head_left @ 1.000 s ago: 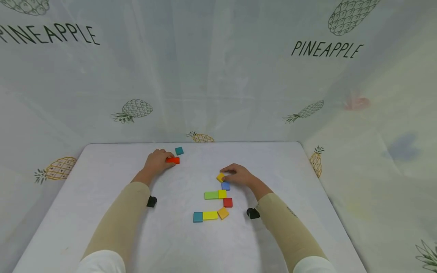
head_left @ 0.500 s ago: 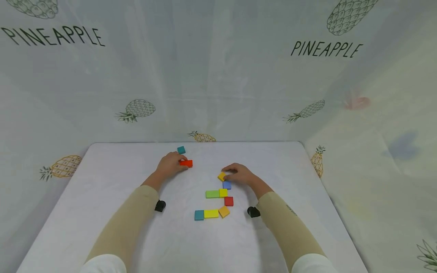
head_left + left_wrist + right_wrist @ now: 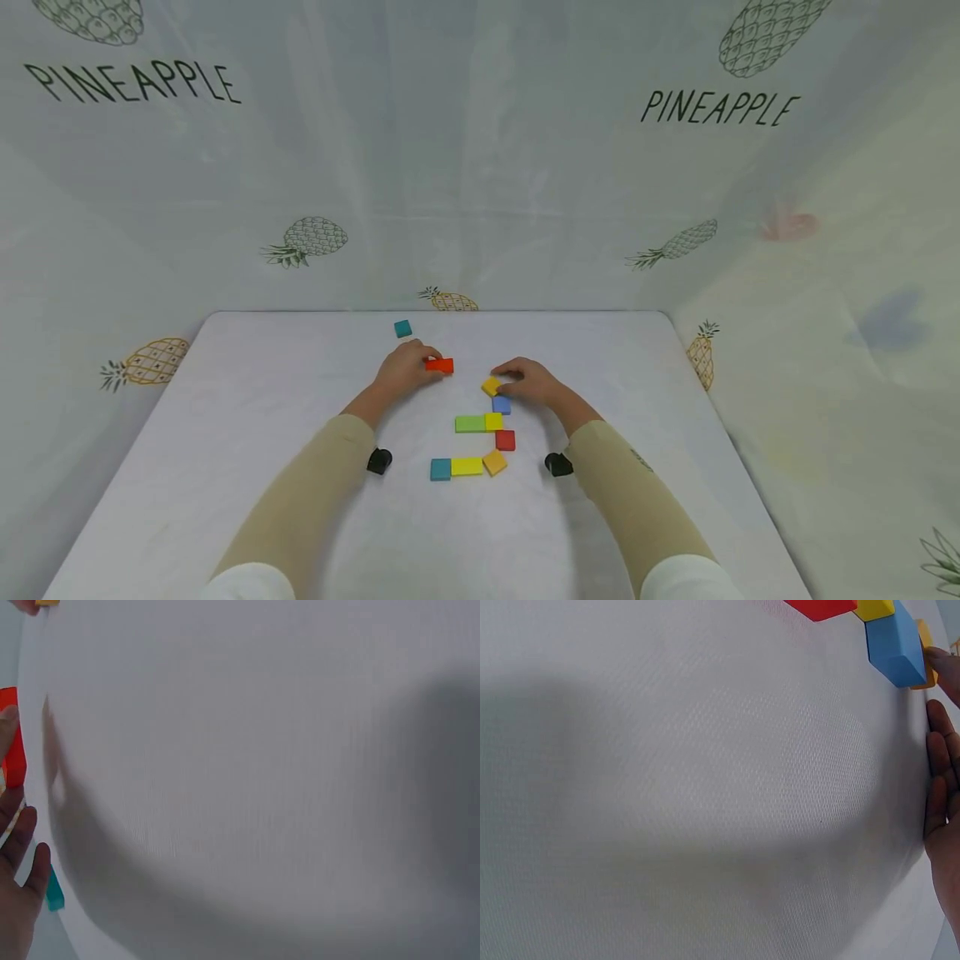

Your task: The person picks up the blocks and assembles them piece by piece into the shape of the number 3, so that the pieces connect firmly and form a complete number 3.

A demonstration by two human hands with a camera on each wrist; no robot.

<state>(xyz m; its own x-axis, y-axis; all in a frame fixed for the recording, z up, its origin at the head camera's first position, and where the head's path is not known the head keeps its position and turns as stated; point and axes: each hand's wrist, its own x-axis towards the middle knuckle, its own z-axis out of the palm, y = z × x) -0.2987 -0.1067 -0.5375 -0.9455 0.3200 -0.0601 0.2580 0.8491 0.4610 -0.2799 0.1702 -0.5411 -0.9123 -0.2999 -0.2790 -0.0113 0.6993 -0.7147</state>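
My left hand [image 3: 403, 369] pinches a long red block [image 3: 442, 366] between thumb and fingers. In the left wrist view the red block [image 3: 15, 754] looks raised off the cloth. To its right, my right hand [image 3: 531, 383] has thumb and fingers around an orange-yellow block [image 3: 491, 386], set at an angle. That block touches or nearly touches a blue block [image 3: 502, 405] at the top of a row. Below come a yellow block [image 3: 493, 422] with a light green block [image 3: 470, 424] at its left, then a red square block [image 3: 506, 440].
An orange block [image 3: 494, 462], a long yellow block [image 3: 467, 467] and a teal block [image 3: 440, 470] form the row's near end. Another teal block [image 3: 402, 328] lies near the far edge of the white table [image 3: 600, 350]. A patterned curtain [image 3: 480, 167] hangs behind.
The left hand has carried the red block rightward and slightly nearer, toward the right hand. The right hand stays at the orange-yellow block. The view has shifted a little.
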